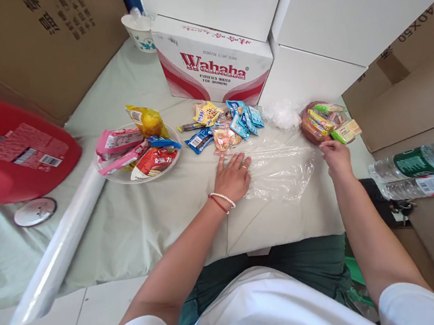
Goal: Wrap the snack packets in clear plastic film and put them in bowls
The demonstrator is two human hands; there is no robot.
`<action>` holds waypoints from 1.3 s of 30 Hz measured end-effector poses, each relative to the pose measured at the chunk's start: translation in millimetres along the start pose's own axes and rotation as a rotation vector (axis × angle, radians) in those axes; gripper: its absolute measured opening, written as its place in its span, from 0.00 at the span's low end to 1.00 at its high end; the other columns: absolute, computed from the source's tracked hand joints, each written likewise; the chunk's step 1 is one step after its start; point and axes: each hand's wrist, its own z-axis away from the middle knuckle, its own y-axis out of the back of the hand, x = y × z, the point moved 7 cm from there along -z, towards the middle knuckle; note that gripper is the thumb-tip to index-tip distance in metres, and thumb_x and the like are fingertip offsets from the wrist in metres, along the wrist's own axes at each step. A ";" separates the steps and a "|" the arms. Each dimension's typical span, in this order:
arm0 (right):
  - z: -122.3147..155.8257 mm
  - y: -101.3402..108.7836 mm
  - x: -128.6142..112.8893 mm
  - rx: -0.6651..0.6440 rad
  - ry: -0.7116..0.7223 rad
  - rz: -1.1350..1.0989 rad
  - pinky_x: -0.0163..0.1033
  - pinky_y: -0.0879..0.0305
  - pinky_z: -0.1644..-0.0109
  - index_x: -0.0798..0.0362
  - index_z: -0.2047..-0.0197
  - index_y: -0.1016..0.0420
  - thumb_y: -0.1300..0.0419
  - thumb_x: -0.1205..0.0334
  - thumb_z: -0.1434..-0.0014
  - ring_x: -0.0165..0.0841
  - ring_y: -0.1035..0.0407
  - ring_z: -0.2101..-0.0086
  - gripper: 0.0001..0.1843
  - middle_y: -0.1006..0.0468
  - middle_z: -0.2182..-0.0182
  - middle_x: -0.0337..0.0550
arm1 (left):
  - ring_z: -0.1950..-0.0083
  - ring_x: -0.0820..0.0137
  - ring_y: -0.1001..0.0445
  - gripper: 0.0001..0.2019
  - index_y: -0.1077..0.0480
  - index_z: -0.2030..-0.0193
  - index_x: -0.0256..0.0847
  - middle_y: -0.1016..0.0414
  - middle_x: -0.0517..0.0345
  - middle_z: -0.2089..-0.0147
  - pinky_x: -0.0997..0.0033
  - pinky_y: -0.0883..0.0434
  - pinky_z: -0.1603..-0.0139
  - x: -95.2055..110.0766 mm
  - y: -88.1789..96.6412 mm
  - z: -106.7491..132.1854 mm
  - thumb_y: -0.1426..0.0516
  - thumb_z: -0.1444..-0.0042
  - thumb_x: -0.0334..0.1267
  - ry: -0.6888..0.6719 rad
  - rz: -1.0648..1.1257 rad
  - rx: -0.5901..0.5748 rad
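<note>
My left hand (235,175) lies flat with its fingers apart, at the left edge of a clear plastic bag (281,173) spread on the cloth. Just beyond its fingertips is a pile of wrapped snacks: a pink-wrapped pastry (226,137), a yellow packet (208,113), a dark blue packet (200,140) and several light blue sachets (241,120). My right hand (337,157) is closed, fingertips pressed together, at the near edge of a reddish-brown bowl (309,125) of small wrapped snacks. Whatever its fingers hold, if anything, is hidden.
A white bowl (140,178) of packaged snacks stands left, beside a plastic film roll (59,245), a round lid (35,211) and a red jug (20,144). Behind are a Wahaha carton (215,65), a paper cup (141,34) and crumpled plastic (282,115). Bottles (426,187) lie right.
</note>
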 end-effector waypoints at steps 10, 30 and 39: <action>196.0 -33.9 -13.1 -0.580 0.894 0.302 0.55 0.28 0.43 0.45 0.41 0.24 0.34 0.56 0.34 0.47 0.32 0.46 0.18 0.25 0.46 0.52 | 0.25 0.55 0.37 0.17 0.23 0.51 0.44 0.26 0.49 0.33 0.43 0.41 0.25 -1.3 44.4 2.5 0.46 0.45 0.29 -0.094 0.251 0.349; 145.2 -7.9 26.5 -0.632 0.579 -0.108 0.51 0.27 0.47 0.42 0.54 0.15 0.39 0.52 0.30 0.39 0.26 0.55 0.11 0.19 0.58 0.45 | 0.33 0.57 0.24 0.05 0.19 0.59 0.46 0.16 0.48 0.45 0.43 0.30 0.30 -36.2 54.4 50.5 0.36 0.37 0.43 -0.155 0.587 0.000; 154.8 -9.4 40.0 -0.649 0.595 -0.089 0.50 0.28 0.51 0.43 0.53 0.15 0.40 0.54 0.30 0.40 0.28 0.58 0.12 0.19 0.60 0.45 | 0.33 0.58 0.26 0.12 0.29 0.46 0.44 0.22 0.45 0.40 0.44 0.31 0.31 -33.4 62.1 86.9 0.40 0.35 0.41 -0.136 0.331 0.028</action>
